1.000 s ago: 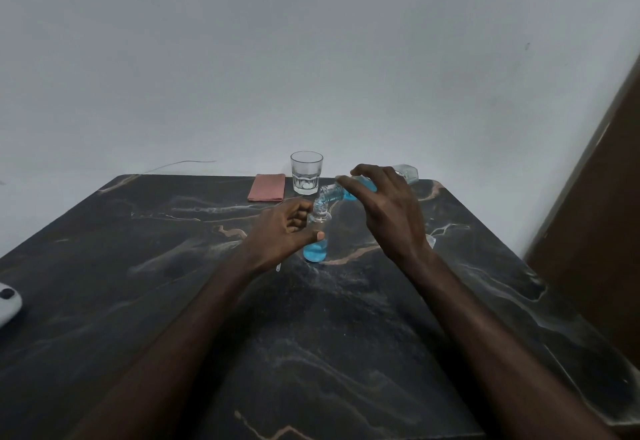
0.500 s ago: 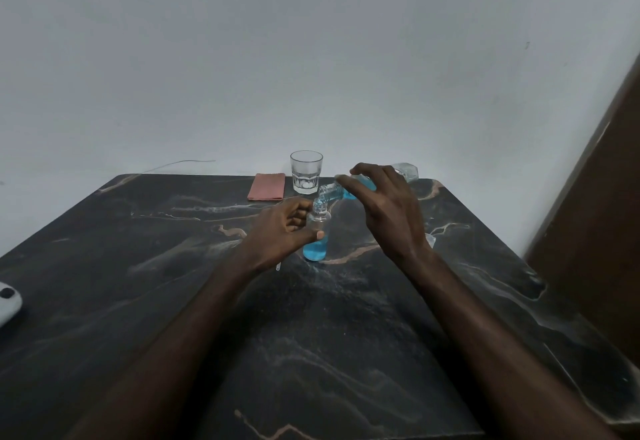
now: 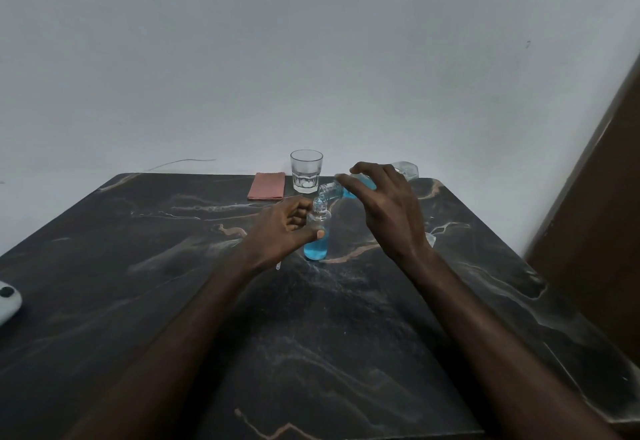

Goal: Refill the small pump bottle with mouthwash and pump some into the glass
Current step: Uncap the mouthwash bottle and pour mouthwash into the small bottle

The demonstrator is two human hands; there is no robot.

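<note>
A small clear bottle (image 3: 317, 247) stands upright near the middle of the dark marble table (image 3: 207, 301), its top off and blue mouthwash in its lower part. My left hand (image 3: 284, 228) grips its side. My right hand (image 3: 384, 207) holds a larger clear mouthwash bottle (image 3: 403, 169) tipped almost flat, its open neck just over the small bottle's mouth, blue liquid inside near the neck. An empty clear glass (image 3: 306, 176) stands behind them at the table's far edge. The pump top is mostly hidden; a thin clear tube end (image 3: 278, 266) shows under my left wrist.
A folded pink cloth (image 3: 266, 186) lies left of the glass. A white device (image 3: 8, 301) rests at the table's left edge. A small clear piece (image 3: 430, 238) lies right of my right wrist. A white wall rises behind, a brown panel (image 3: 606, 197) at right.
Both hands and both bottles hold almost the same pose; the large bottle stays tipped over the small one. The blue level in the small bottle looks much the same.
</note>
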